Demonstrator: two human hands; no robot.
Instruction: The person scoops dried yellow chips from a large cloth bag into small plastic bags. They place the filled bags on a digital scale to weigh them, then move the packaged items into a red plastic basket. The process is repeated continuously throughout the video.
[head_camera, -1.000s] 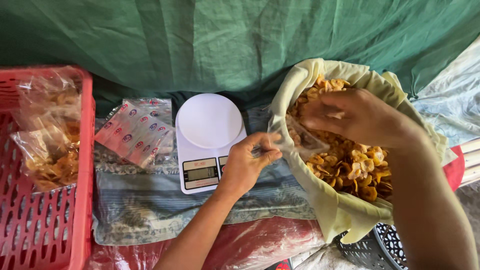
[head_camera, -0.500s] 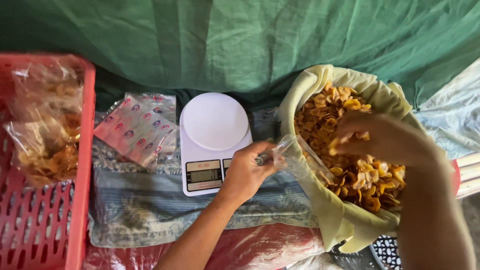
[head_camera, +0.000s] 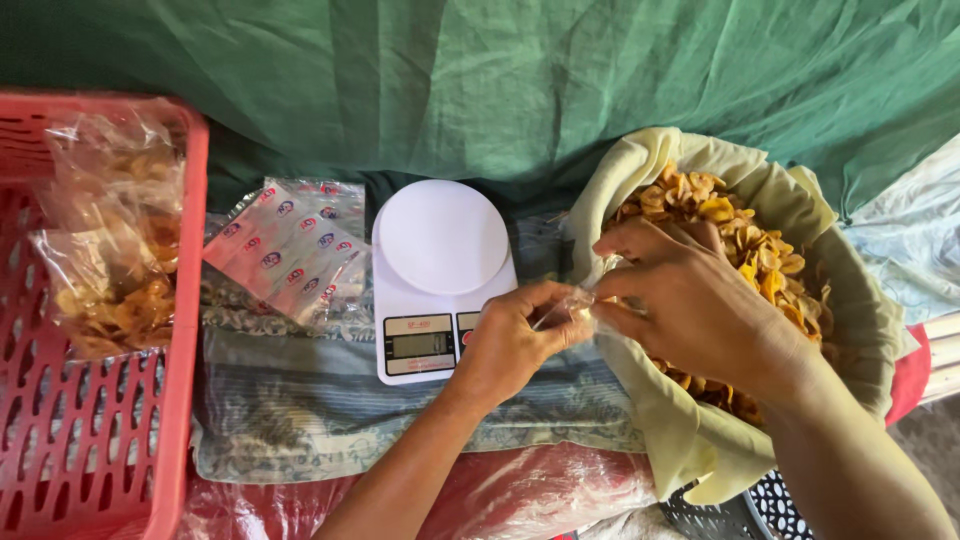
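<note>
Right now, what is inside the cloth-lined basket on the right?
The cloth-lined basket holds golden fried chips. The right hand covers the middle of the pile, so what lies beneath it and deeper down cannot be seen.

2 bare forearms, no sleeves; left hand (head_camera: 515, 350), right hand (head_camera: 700, 310) ungloved, no rings

A scale (head_camera: 441, 275) sits between a crate (head_camera: 178, 300) of filled bags (head_camera: 110, 250) on the left and a cloth-lined basket (head_camera: 860, 310) of chips (head_camera: 745, 235) on the right, with empty packets (head_camera: 290, 245) just left of the scale.
</note>
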